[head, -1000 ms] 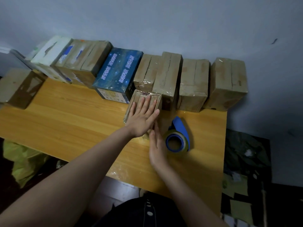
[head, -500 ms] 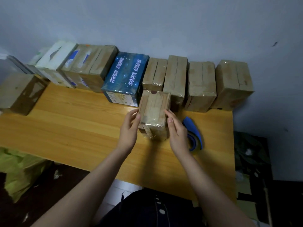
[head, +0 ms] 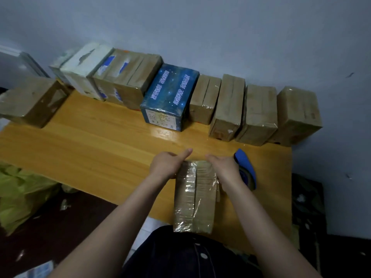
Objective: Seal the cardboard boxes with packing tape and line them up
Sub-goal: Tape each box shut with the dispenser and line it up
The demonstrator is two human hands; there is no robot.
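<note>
I hold a small taped cardboard box (head: 195, 197) lifted near my body, over the table's front edge. My left hand (head: 167, 164) grips its far left corner, thumb stretched out over the top. On the far right corner my right hand (head: 224, 167) grips it too. Clear tape shines along the box's top seam. A blue tape dispenser (head: 246, 167) lies on the wooden table (head: 90, 149) just right of my right hand, partly hidden by it. A row of sealed boxes stands along the wall, with a blue starry box (head: 170, 97) in the middle.
Brown taped boxes (head: 261, 115) fill the row right of the blue one, and more boxes (head: 124, 77) stand left of it. One separate brown box (head: 32, 101) sits at the table's far left. A yellow-green bag (head: 22, 195) lies on the floor at left.
The small box has been lifted from in front of the row and drawn back toward my body. Both hands moved from its sides to its far end.
</note>
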